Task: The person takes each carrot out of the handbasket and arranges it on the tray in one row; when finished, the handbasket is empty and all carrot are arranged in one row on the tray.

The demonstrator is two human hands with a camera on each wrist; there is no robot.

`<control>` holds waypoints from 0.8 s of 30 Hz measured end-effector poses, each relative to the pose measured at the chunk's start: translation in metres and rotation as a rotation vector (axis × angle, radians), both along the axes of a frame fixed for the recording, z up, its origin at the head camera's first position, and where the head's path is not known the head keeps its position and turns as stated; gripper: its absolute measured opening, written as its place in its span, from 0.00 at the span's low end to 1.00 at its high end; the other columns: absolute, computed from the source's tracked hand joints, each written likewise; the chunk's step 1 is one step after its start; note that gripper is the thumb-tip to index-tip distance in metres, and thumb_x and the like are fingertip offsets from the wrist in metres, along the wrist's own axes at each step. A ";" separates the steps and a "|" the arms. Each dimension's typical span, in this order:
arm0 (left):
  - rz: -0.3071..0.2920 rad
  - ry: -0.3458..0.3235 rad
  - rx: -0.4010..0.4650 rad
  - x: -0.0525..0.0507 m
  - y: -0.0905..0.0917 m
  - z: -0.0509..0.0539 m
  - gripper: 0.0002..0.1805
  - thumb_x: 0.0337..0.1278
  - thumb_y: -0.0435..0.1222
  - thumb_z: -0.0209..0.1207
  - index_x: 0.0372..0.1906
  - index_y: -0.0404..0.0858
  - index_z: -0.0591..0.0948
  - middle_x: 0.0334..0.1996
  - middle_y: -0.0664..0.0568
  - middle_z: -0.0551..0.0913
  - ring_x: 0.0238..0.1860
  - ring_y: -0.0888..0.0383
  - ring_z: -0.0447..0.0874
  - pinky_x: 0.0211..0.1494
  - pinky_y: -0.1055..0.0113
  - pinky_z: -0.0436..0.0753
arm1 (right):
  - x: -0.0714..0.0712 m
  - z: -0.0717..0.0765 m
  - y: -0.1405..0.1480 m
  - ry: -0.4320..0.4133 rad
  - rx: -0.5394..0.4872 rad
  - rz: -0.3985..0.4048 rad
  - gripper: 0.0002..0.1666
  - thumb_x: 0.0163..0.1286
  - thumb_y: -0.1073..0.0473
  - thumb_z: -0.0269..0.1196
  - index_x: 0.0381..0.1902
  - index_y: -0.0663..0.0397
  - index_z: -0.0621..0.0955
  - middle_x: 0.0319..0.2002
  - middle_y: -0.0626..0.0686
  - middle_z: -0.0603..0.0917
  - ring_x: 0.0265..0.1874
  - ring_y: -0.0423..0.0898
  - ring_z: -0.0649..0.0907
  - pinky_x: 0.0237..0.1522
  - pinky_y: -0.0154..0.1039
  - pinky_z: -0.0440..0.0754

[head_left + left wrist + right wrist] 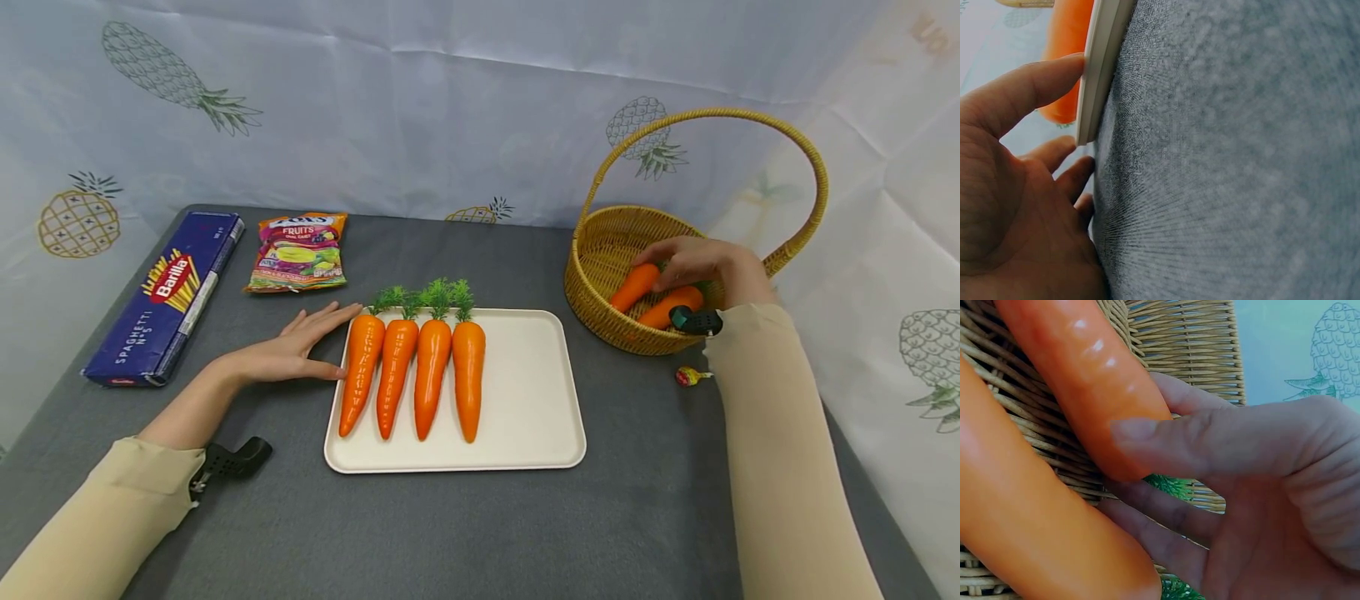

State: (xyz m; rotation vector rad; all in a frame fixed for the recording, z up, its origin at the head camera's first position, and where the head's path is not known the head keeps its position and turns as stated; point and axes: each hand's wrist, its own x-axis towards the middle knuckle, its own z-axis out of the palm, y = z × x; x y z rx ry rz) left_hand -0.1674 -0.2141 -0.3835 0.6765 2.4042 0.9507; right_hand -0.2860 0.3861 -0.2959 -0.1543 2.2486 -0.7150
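A white tray point(528, 392) lies mid-table with several orange carrots side by side on its left half, their green tops at the far rim; the leftmost carrot point(362, 375) is nearest my left hand point(300, 348). That hand touches the tray's left edge with spread fingers, the thumb point(1054, 81) against the rim. Inside the wicker basket point(596, 302), my right hand point(708, 262) pinches a carrot point(1085, 375) near its leafy end, thumb on top and fingers around the far side. A second carrot point(1041, 519) lies beside it, under the fingers.
A blue spaghetti box point(167, 292) and a colourful candy bag point(300, 252) stand at the back left. The basket's tall handle point(708, 114) arches above my right hand. A small wrapped lollipop point(688, 377) lies in front of the basket.
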 end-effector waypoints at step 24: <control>-0.002 -0.003 0.012 0.001 -0.001 0.000 0.52 0.55 0.48 0.64 0.80 0.45 0.50 0.80 0.38 0.45 0.81 0.35 0.28 0.74 0.31 0.25 | -0.005 -0.010 -0.008 0.061 0.080 0.027 0.36 0.68 0.71 0.56 0.73 0.52 0.66 0.67 0.66 0.65 0.52 0.56 0.72 0.44 0.44 0.78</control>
